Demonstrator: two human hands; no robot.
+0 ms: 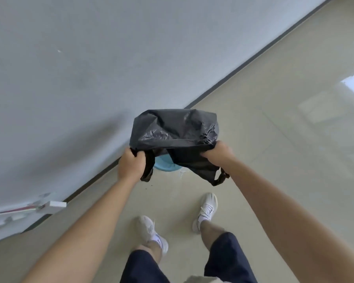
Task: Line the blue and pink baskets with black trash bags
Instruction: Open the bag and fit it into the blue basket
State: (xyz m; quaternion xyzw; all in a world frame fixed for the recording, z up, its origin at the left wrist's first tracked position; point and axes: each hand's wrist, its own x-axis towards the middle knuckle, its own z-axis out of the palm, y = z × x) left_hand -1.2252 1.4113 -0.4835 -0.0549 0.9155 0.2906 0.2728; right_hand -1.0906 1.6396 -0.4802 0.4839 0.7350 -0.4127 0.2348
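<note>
A black trash bag [175, 132] billows in the air in front of me, its mouth stretched between both hands. My left hand [130, 164] grips the bag's left edge, and a handle loop hangs beside it. My right hand [218, 153] grips the right edge, with the other handle loop dangling below my wrist. Under the bag, a small part of the blue basket [164, 163] shows on the floor by the wall. The bag hides most of it. No pink basket is in view.
A grey-white wall [80, 78] with a dark baseboard runs diagonally on the left. The floor is pale glossy tile [274, 139]. My feet in white sneakers [205, 211] stand just behind the basket. White objects [55, 205] sit against the wall at lower left.
</note>
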